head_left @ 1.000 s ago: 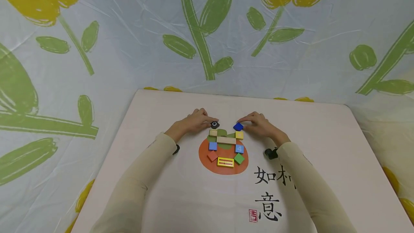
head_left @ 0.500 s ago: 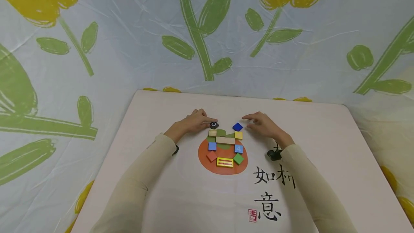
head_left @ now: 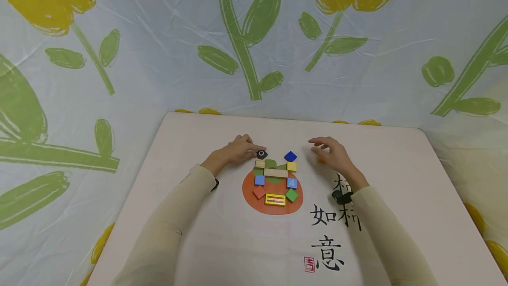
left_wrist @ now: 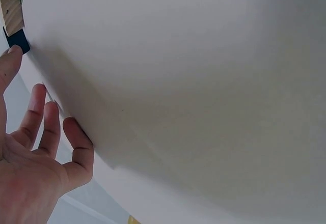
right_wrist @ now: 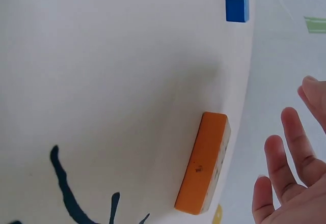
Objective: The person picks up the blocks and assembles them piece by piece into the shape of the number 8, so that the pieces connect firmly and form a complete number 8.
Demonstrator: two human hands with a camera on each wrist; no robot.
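In the head view my left hand pinches a small dark block with an eye-like ring between thumb and index finger. The left wrist view shows the thumb against the dark block, the other fingers loosely bent. My right hand hovers with relaxed, parted fingers and holds nothing. Close to it lies an orange rectangular block, mostly covered by the hand in the head view. A blue block rests cornerwise between the hands, above a yellow block.
Toward me, a long wooden block, two light-blue blocks, a red block, a green block and a yellow striped block lie on the printed orange fruit. Black characters mark the tabletop. Flowered cloth hangs behind.
My right hand has let go of the blue block and moved right, to above the orange block. My left hand keeps its place at the dark block.
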